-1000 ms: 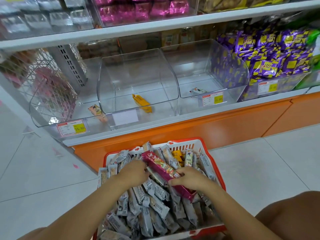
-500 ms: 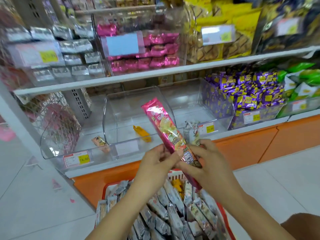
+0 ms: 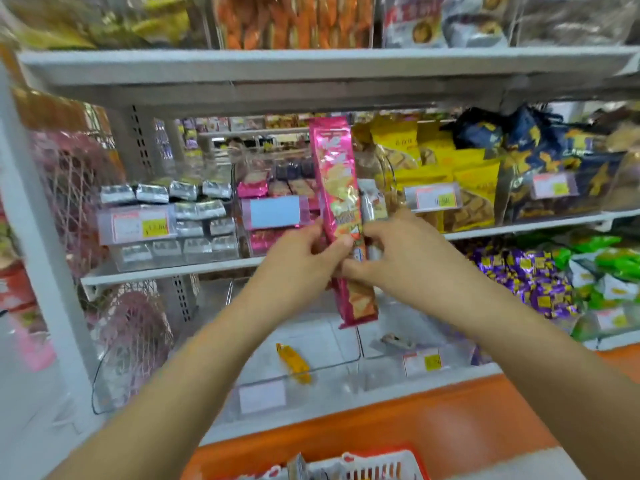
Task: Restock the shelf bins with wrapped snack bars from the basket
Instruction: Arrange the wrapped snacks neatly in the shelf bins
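Snack bars (image 3: 298,466) peek over the rim of the red basket (image 3: 388,462), nearest you at the bottom edge. Above it both hands are up. Your left hand (image 3: 301,251) pinches the long pink pack (image 3: 337,188) between thumb and fingers low on its length. Your right hand (image 3: 398,251) curls onto the same pack from the other side, with what looks like a silver-wrapped bar (image 3: 375,204) tucked behind its fingers. The pack stands upright in mid-air, touching no shelf or bin.

Watch it here! That film looks slick, and your right hand seems to carry two things. Release carelessly and the silver one could slide out and drop to the floor or into the wrong bin. The pack is tall too, so its top end could snag a shelf edge on the way in.

It's glossy pink foil with crimped ends, pale crisps pictured down the front and an orange patch near the bottom. The print is too blurred to read.

Beyond your hands, one clear bin (image 3: 346,362) holds a single orange-wrapped bar (image 3: 292,362). The bin beside it has one small bar (image 3: 394,339), with purple packets (image 3: 530,275) further right. Further back, one shelf up, sit silver packets (image 3: 180,209), pink packets (image 3: 252,189) and yellow bags (image 3: 446,168).
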Tool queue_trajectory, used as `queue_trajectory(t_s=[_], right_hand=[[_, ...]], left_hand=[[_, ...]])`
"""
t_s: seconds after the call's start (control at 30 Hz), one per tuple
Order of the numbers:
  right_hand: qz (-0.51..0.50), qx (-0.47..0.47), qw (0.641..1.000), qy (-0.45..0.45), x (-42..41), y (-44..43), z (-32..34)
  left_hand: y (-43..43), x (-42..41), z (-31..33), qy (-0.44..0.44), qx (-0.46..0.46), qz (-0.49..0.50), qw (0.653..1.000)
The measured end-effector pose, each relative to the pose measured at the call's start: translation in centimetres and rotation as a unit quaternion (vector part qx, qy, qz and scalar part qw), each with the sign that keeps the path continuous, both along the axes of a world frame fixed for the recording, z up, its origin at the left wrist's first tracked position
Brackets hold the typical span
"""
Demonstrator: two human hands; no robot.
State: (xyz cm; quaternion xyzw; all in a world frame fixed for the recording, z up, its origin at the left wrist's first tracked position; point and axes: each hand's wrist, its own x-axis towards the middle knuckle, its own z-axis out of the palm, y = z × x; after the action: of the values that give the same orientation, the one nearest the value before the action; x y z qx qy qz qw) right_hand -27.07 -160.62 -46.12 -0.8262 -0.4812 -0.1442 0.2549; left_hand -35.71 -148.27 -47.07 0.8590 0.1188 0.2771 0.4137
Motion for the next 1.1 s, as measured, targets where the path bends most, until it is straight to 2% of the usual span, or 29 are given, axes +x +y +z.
queue_trajectory(t_s=[0.07, 0.13, 0.33, 0.5, 0.63, 0.77, 0.83, 0.97, 1.0, 1.1], right_hand=[[0.016, -0.024, 0.999, 0.02, 1.0, 1.3, 2.3], [0.017, -0.031, 0.998, 0.048, 2.1, 2.3, 4.5], [0.007, 0.033, 0.998, 0.053, 7.2, 5.7, 8.5], [0.013, 0.027, 0.998, 0.063, 10.2, 8.9, 8.1], [0.009, 0.029, 0.998, 0.06, 11.7, 10.4, 6.6], [0.019, 0.023, 0.996, 0.08, 12.5, 11.0, 5.6], [0.027, 0.019, 0.996, 0.087, 12.7, 11.3, 5.3], [0.022, 0.038, 0.994, 0.097, 12.7, 11.4, 4.9], [0.021, 0.044, 0.994, 0.102, 12.7, 11.3, 4.9], [0.038, 0.047, 0.992, 0.114, 12.6, 10.8, 4.8]], left_hand=[[1.2, 0.7, 2.4, 0.015, 0.001, 0.022, 1.0], [2.5, 1.3, 5.3, 0.024, -0.043, 0.048, 0.998], [8.8, 4.7, 11.0, 0.055, -0.04, 0.146, 0.987], [13.0, 8.7, 11.6, 0.109, 0.033, 0.211, 0.971], [13.9, 11.0, 11.2, 0.161, 0.153, 0.257, 0.941], [13.8, 12.3, 11.3, 0.217, 0.187, 0.255, 0.924], [13.2, 12.7, 11.5, 0.255, 0.235, 0.257, 0.902], [13.7, 12.7, 11.1, 0.234, 0.364, 0.275, 0.859], [14.4, 12.6, 11.0, 0.23, 0.377, 0.256, 0.86], [14.5, 10.3, 10.3, 0.207, 0.334, 0.118, 0.912]])
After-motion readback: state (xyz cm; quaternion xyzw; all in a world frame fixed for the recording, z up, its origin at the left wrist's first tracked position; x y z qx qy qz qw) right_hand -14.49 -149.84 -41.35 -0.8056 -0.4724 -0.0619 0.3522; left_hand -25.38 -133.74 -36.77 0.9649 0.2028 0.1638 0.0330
